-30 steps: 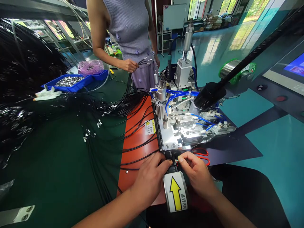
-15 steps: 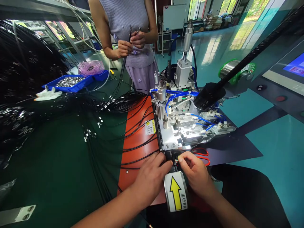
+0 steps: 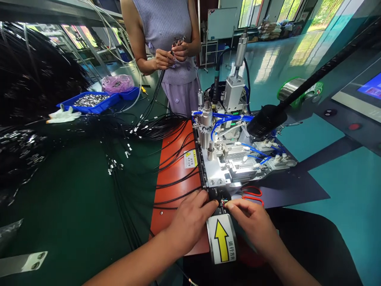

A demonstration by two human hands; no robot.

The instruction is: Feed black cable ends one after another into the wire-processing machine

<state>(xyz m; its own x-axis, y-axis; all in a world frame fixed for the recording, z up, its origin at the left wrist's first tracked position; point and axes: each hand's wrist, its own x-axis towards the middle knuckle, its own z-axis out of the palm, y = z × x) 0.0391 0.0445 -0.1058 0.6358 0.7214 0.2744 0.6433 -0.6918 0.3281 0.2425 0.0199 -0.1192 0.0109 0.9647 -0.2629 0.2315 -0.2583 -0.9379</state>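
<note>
My left hand (image 3: 192,218) is closed at the front end of the machine's rail, its fingertips pressed on a black cable that is mostly hidden under them. Fine coloured wires (image 3: 224,201) fan out of the cable's end just past those fingertips. From the other side my right hand (image 3: 253,220) comes in with thumb and forefinger pinched at the tips of these wires. Between my wrists sits a curved metal cover (image 3: 222,240) with a yellow arrow.
Black cables lie across the orange plate (image 3: 175,171) left of the metal machine (image 3: 226,159). Red-handled scissors (image 3: 253,194) rest behind my right hand. Across the table a co-worker (image 3: 166,39) holds a cable bundle. Blue trays (image 3: 95,105) of metal parts stand far left.
My right hand has shifted slightly right and lower, and the coloured wires show more. My left hand keeps its place on the rail. The co-worker's hands moved on the cable bundle.
</note>
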